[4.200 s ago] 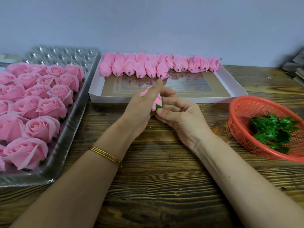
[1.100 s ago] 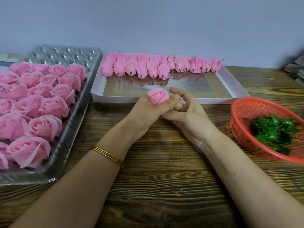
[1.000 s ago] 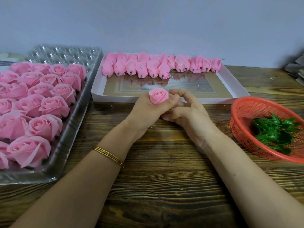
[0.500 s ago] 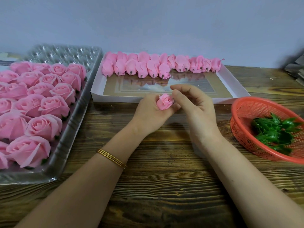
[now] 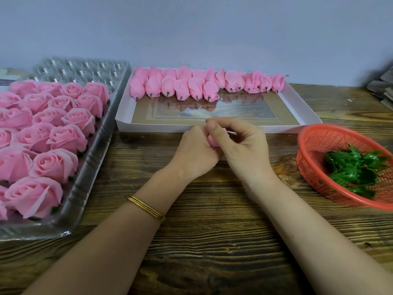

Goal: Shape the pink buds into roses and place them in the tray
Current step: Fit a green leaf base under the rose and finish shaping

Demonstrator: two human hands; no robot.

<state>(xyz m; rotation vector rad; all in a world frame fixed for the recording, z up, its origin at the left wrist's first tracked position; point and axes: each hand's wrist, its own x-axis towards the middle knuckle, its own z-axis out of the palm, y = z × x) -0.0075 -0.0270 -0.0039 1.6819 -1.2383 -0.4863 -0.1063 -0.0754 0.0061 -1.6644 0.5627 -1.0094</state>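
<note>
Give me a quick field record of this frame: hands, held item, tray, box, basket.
left hand: grips pink bud
right hand: pinches the same bud from above
clear tray: left side, finished roses inside, far cells unfilled
white box: centre back, unshaped buds rowed along far edge
red basket: right side, green leaf pieces inside
surface: wooden table

A single head-worn wide-angle camera looks forward and down, from close above the wooden counter point(image 5: 212, 241), facing the pale wall point(image 5: 191, 28) at its far edge.
</note>
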